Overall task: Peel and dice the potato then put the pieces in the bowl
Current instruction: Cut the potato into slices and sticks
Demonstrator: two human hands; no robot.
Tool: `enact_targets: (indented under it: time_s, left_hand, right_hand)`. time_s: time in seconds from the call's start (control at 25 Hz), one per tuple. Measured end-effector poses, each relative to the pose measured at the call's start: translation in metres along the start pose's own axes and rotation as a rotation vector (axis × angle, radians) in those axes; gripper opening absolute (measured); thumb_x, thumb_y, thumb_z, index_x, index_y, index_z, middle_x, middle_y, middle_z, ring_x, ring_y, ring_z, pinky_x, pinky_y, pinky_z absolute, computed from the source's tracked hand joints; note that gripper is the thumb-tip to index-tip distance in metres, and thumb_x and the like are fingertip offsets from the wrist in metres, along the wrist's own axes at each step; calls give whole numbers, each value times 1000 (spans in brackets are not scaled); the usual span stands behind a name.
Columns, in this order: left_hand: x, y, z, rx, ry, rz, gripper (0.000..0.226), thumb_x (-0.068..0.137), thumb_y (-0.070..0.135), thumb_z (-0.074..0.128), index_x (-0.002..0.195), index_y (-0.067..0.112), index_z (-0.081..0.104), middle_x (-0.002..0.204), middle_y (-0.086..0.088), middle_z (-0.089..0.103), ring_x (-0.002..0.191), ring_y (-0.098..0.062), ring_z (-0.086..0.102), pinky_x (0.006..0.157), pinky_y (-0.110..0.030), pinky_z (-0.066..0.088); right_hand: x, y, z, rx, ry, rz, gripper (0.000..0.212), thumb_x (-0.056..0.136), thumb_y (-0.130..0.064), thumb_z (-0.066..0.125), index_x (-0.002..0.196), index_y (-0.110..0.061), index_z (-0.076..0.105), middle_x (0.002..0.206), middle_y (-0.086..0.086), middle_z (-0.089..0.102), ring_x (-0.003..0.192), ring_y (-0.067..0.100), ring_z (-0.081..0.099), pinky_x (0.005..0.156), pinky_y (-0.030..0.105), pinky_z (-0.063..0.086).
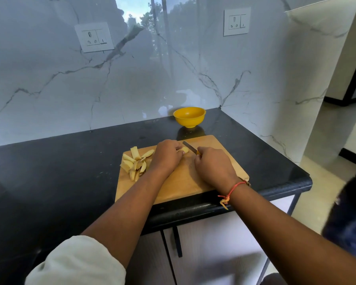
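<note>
Head camera looks down on a black stone counter [60, 171] set against a white marble wall with grey veins. A rectangular light wooden cutting board [183, 182] lies at the near edge of the counter, its near side just over the rim.

The left hand [167, 154] rests on the far middle part of the board. Its fingers [176, 147] are curled over a small pale yellow peeled potato [184, 149] and hold it down on the wood; only the right end of the potato shows past the fingertips.

The right hand [212, 163] is just right of it, its fingers wrapped round the yellow handle of a short steel-bladed knife [189, 146]. Most of the handle is hidden in the grip. The blade points far and left and lies right beside the exposed end of the potato; whether it is in the flesh cannot be told.

A loose pile of pale potato peel strips [137, 161] lies on the left part of the board, just left of the left hand.

A round yellow plastic bowl [188, 121] stands on the counter beyond the far edge of the board, near the wall, apart from the board.

A red-orange thread bracelet [232, 190] circles the right wrist, and a rolled white sleeve [76, 262] covers the left upper arm. Two white wall sockets [94, 37] are on the marble.
</note>
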State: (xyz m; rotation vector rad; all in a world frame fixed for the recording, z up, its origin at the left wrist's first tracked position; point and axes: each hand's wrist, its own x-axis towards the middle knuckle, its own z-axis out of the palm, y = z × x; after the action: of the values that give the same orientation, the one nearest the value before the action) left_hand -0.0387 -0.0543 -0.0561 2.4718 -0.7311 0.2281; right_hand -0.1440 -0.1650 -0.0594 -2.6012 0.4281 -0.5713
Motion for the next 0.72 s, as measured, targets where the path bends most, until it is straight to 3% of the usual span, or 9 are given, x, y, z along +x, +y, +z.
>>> enact_targets:
  time_s: [0.2,0.36,0.52,0.72]
  left_hand:
    - [1,-1,9,-12,34,-28,28,95,21,66,123,17,70,122,-5,69,112,-22,60,93,-32,47]
    - [4,-4,14,-47,43,-60,25,95,20,65,120,20,72,120,-5,68,111,-22,58,90,-34,48]
    - [5,-3,13,-78,54,-97,25,95,19,66,119,19,72,121,-5,67,111,-23,59,85,-30,44]
    - [10,-6,13,-83,40,-123,18,94,21,67,110,19,75,117,-6,67,109,-24,58,85,-33,47]
  right_hand:
    - [-3,-1,0,-53,-16,-22,36,104,-29,43,133,-21,63,99,6,71,88,21,63,79,35,55]
    - [-2,-3,4,-98,-3,-16,33,104,-30,43,126,-22,66,92,4,69,77,17,56,68,29,48]
    - [-1,-7,6,-98,-5,8,34,104,-32,44,126,-22,67,96,3,71,84,20,62,75,32,53]
    - [5,-11,7,-132,-35,44,32,102,-32,45,117,-18,71,84,1,65,78,19,60,67,30,46]
